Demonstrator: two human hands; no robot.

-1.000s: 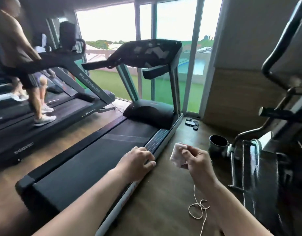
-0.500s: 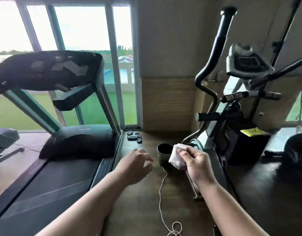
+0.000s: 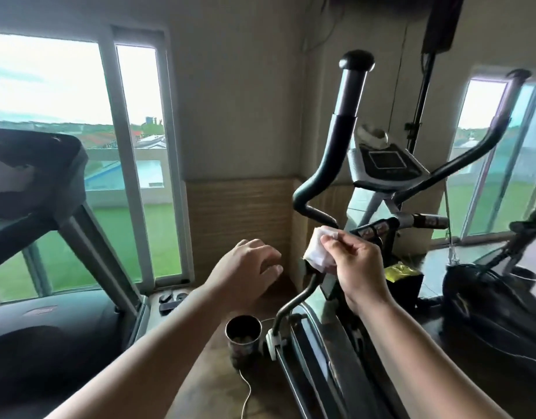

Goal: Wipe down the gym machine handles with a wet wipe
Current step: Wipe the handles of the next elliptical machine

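An elliptical trainer stands right in front of me, with a tall black left handle (image 3: 340, 140), a right handle (image 3: 472, 155) and short black grips (image 3: 375, 229) below its console (image 3: 384, 164). My right hand (image 3: 358, 264) pinches a folded white wet wipe (image 3: 319, 249), held just left of the short grip and below the bend of the left handle; I cannot tell if the wipe touches the machine. My left hand (image 3: 248, 266) hovers to the left of the wipe, fingers loosely curled, holding nothing.
A treadmill (image 3: 49, 297) fills the left side. A dark cup (image 3: 243, 334) stands on the wooden floor by the elliptical's base, with a white cord (image 3: 247, 391) trailing from it. Sandals (image 3: 170, 299) lie near the window. A black bag (image 3: 487, 306) sits at the right.
My view has swung right and up from the treadmill to the elliptical. Both hands have risen, and the wipe now sits close to the handle bars.
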